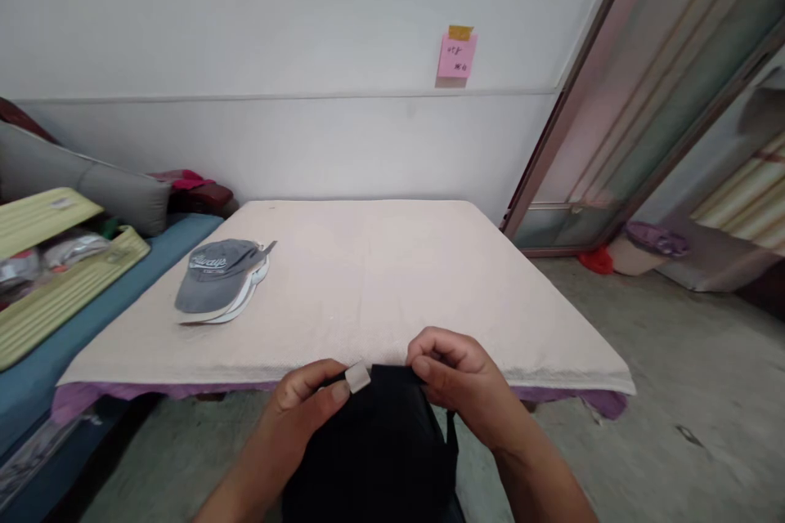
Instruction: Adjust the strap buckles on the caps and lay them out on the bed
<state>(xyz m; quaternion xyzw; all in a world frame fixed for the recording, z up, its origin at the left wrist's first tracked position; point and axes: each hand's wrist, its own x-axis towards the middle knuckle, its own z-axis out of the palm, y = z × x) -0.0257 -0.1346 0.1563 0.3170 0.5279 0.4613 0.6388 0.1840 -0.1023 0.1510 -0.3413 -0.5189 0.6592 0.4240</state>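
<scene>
A black item point(380, 449), which looks like a cloth bag or cap, hangs in front of the table's near edge. My left hand point(307, 400) pinches a black strap that ends in a pale, squarish metal piece point(357, 377). On the other side, my right hand point(457, 372) is closed with thumb and fingers on the top corner of the black item. A thin black strap dangles below my right hand. The lower part of the black item runs out of view.
A cream-covered table point(368, 278) lies ahead. Stacked caps point(217, 274), grey on top, rest at its left. Beyond it are a blue-covered seat point(165, 253), a grey cushion point(91, 180) and a yellow-green container point(79, 286). A bin point(638, 253) stands at far right.
</scene>
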